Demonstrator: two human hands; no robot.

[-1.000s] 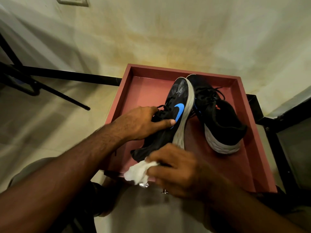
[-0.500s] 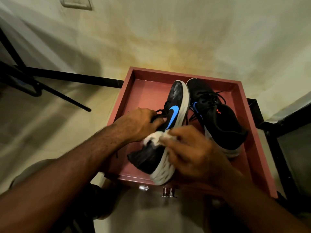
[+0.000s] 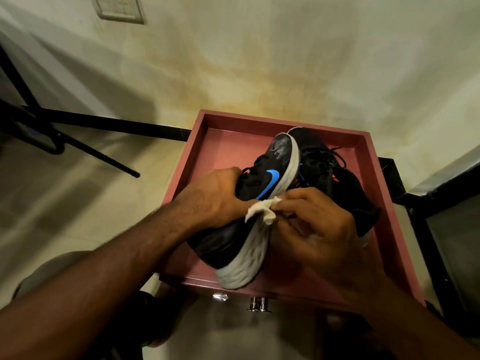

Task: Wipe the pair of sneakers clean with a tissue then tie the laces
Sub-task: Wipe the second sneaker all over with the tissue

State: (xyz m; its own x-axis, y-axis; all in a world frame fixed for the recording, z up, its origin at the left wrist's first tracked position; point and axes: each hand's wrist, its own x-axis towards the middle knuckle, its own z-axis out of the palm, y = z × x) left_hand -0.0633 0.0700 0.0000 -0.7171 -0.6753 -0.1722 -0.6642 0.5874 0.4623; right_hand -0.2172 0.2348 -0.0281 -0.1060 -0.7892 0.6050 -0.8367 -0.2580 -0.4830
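The left hand (image 3: 215,196) grips the tilted sneaker (image 3: 249,211) while the right hand (image 3: 311,224) fingers (image 3: 291,203) pinch the tissue (image 3: 262,209) against its sole.

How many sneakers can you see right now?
2. One sneaker, tilted on its side, is held by the left hand while the right hand presses a tissue to it. The other sneaker lies behind, in the tray.

Bare forearms, no sleeves visible
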